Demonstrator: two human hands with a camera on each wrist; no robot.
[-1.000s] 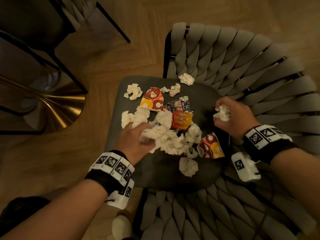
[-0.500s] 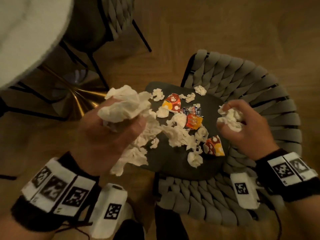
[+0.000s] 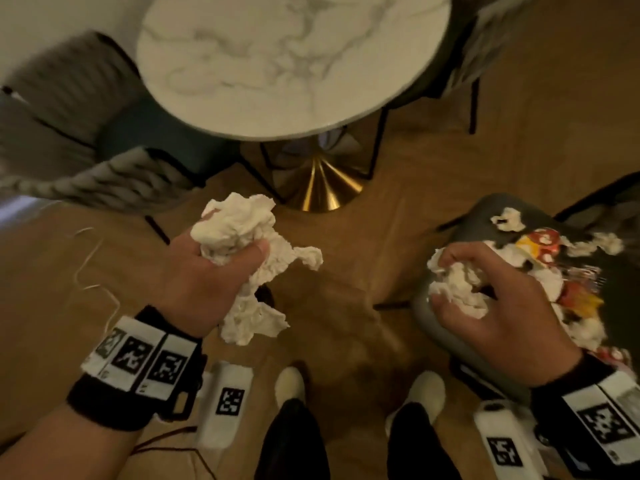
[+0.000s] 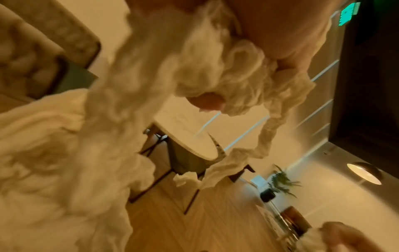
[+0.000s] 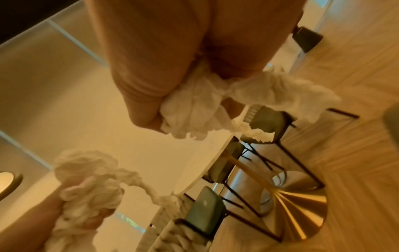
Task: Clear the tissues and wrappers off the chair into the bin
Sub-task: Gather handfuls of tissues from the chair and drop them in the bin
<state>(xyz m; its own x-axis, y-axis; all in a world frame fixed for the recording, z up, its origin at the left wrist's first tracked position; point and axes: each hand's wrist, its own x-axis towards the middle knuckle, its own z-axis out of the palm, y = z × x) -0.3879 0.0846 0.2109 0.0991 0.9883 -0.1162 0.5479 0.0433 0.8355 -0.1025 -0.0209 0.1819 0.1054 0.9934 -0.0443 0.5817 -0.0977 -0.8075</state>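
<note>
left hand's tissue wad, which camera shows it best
The head view: the whole tissue wad shows in the left hand, its tail dangling. The left wrist view is a close blur of it; the right wrist view catches it small, lower left.

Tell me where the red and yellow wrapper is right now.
In the head view, the red and yellow wrapper lies on the chair seat at right, among loose tissues, just beyond the right hand.
</note>
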